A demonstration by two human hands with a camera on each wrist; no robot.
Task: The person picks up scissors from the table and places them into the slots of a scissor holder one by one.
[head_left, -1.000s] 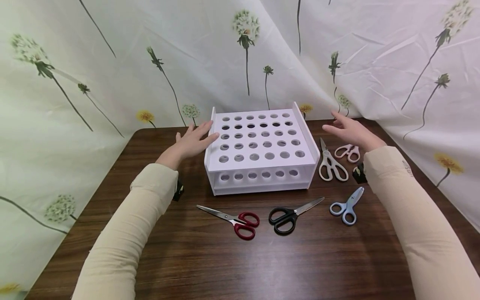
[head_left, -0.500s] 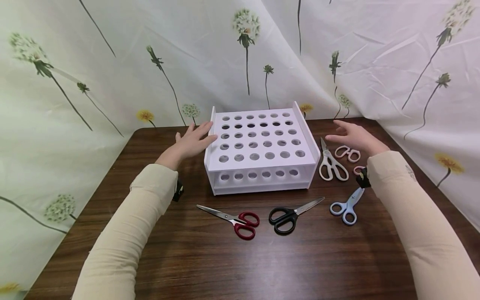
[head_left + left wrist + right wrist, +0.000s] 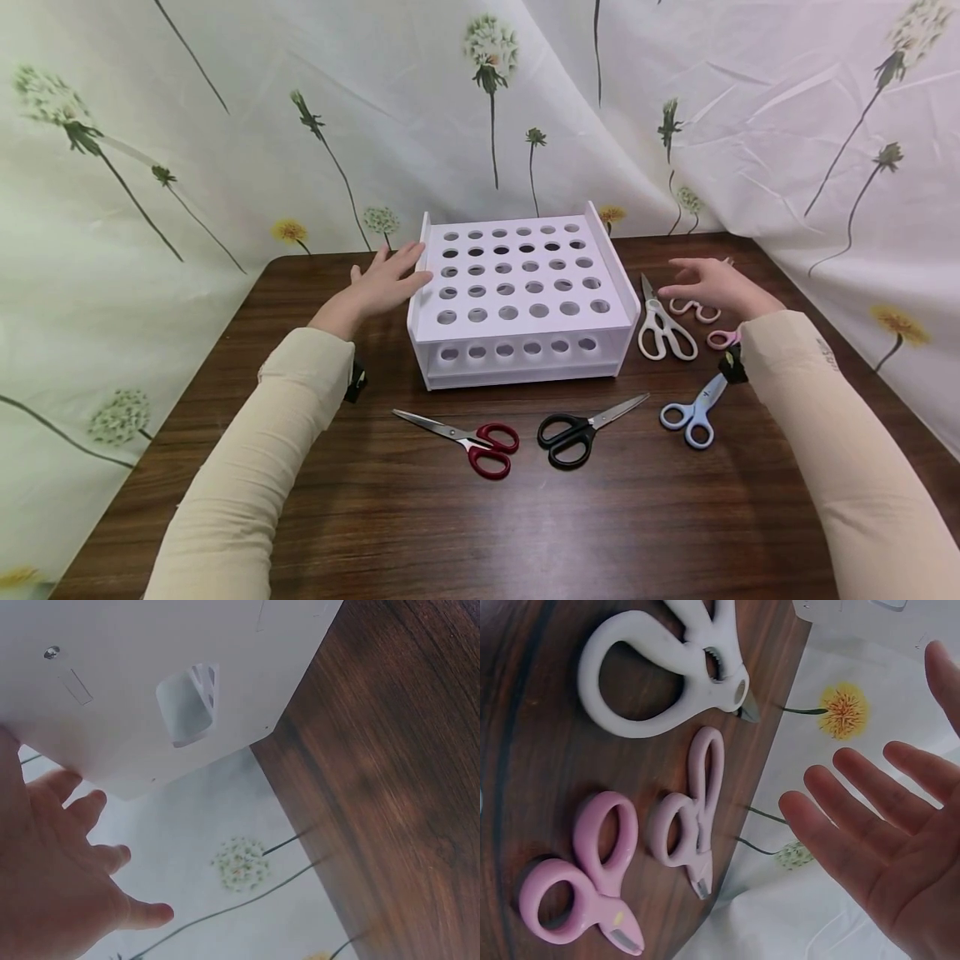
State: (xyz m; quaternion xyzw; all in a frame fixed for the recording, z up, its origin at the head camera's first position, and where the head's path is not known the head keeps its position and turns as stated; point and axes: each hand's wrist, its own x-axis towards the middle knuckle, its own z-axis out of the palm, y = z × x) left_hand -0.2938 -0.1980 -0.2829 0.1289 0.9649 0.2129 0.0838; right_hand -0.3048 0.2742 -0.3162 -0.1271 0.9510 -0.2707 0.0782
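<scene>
A white rack with rows of round holes [image 3: 517,324] stands at the back middle of the table. My left hand [image 3: 380,287] rests at the rack's left side panel, fingers spread. In the left wrist view this panel [image 3: 232,637] shows a rounded cut-out. My right hand [image 3: 716,283], holding nothing, hovers right of the rack with fingers extended. Under it lie pale pink scissors [image 3: 697,810], partly hidden in the head view. Brighter pink scissors [image 3: 600,881] lie beside them, mostly behind the sleeve in the head view. White kitchen scissors [image 3: 663,329] lie between rack and right hand.
Red-handled scissors [image 3: 491,454] and black-handled scissors [image 3: 573,433] lie in front of the rack. Light blue scissors [image 3: 697,414] lie nearer the right forearm. A flower-printed curtain [image 3: 337,125] hangs behind the brown wooden table [image 3: 570,542].
My right hand has come down and slightly to the right, over the pale pink scissors. The brighter pink scissors have come partly into view. My left hand stays at the rack.
</scene>
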